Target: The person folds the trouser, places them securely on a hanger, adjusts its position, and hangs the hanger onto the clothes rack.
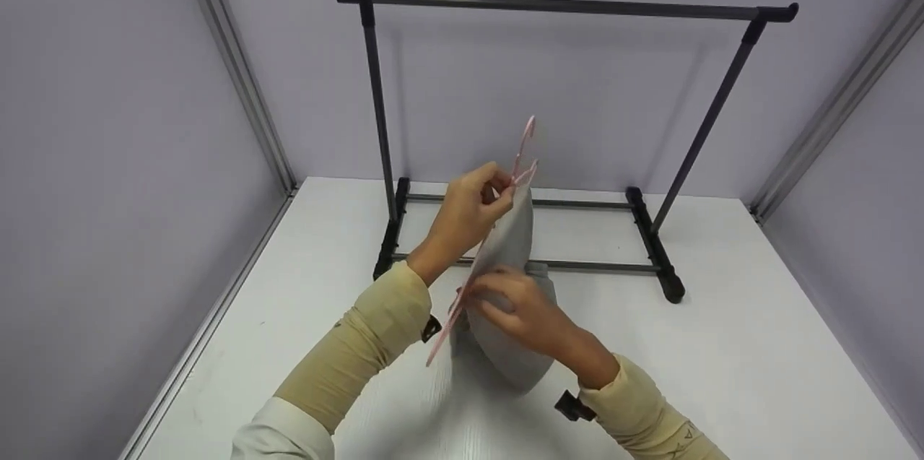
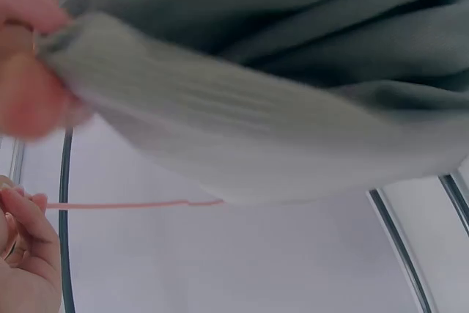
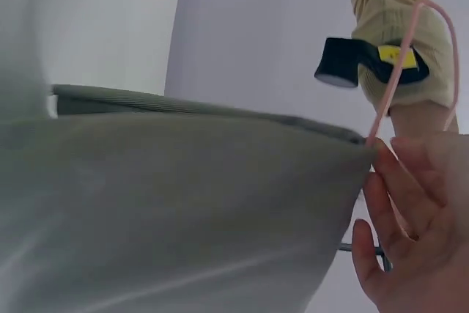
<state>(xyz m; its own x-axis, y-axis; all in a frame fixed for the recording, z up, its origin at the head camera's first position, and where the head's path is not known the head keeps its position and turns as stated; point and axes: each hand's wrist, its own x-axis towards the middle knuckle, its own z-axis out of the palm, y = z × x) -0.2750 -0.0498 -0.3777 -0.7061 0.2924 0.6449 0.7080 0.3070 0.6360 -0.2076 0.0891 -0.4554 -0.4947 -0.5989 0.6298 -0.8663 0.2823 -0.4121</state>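
A pink clothes hanger (image 1: 529, 129) stands edge-on above the table, its hook toward the rack. My left hand (image 1: 473, 207) pinches the hanger below the hook; in the left wrist view this hand (image 2: 29, 254) holds its thin pink arm. A grey garment (image 1: 509, 243) with a ribbed edge hangs beside the hanger; its exact kind is unclear. Lower down, my right hand (image 1: 523, 308) pinches the garment's edge close to the hanger. In the right wrist view, the garment's corner (image 3: 337, 144) meets the right hand's fingertips (image 3: 381, 155), and the hanger's end (image 3: 399, 64) sticks out beyond it.
A dark metal garment rack (image 1: 563, 3) stands at the back of the white table (image 1: 310, 250), its base bars and black feet (image 1: 671, 283) behind the garment. Pale panels (image 1: 108, 157) enclose the table at the back and sides.
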